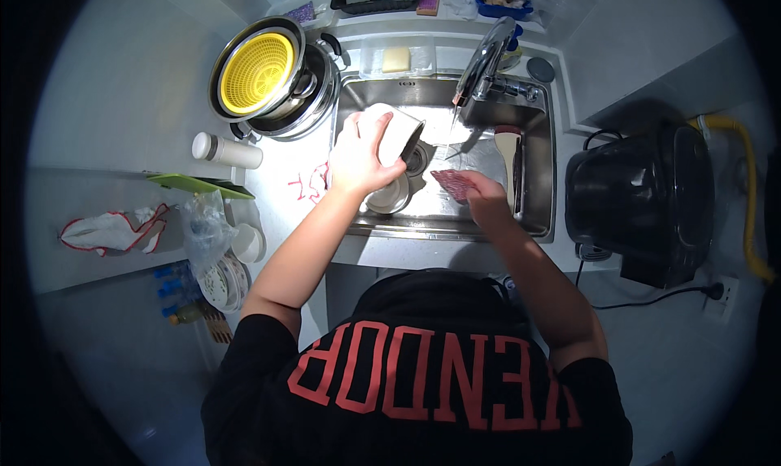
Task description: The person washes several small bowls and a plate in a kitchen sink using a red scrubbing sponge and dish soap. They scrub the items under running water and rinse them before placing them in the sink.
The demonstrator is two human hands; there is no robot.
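Note:
My left hand [354,154] grips a white cup-like vessel [399,130] over the left part of the stainless steel sink [448,231]. The vessel is tilted, with its mouth towards the lower right. Pinched in my right hand [488,197] is a reddish scrubbing pad [453,184], apart from the vessel. Between the two, a thin stream of water falls from the chrome faucet [488,51]. White round dishes [390,197] lie in the sink below my left hand, partly hidden by it. A pale flat-handled utensil [507,154] and a dark slim one [518,179] lie along the right wall.
Left of the sink stand stacked pots [317,109] with a yellow colander [259,72], and a white bottle [229,151] lies nearby. A clear tray [372,54] with a pale block [396,59] sits behind. On the right is a black appliance [640,197] with a cord.

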